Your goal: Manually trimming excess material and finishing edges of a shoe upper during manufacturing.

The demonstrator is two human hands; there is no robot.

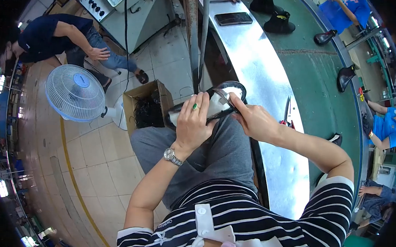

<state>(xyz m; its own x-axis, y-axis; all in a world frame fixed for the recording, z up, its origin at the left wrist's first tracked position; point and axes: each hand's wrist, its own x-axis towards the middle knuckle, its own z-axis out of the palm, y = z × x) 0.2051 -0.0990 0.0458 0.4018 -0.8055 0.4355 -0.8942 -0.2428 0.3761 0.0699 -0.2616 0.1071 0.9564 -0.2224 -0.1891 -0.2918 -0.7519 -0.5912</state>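
Note:
Above my lap is a black shoe (pixel 216 105), turned so that its pale underside faces up. My left hand (pixel 193 123) is wrapped over the near left part of the shoe, with a green-stoned ring on one finger. My right hand (pixel 256 120) is closed at the shoe's far right edge, thumb and forefinger pinched together. A thin curved strip (pixel 221 97) shows by those fingertips; I cannot tell whether it is a tool or a piece of the shoe. The fingers hide part of the shoe's edge.
A metal ledge (pixel 272 158) on my right bears red-handled snips (pixel 289 117) and a phone (pixel 233 19). Beyond it, black shoes (pixel 279 22) stand on a green conveyor (pixel 312 84). A carton (pixel 165 99) of black scraps and a fan (pixel 76 92) stand left, near a seated person (pixel 55 35).

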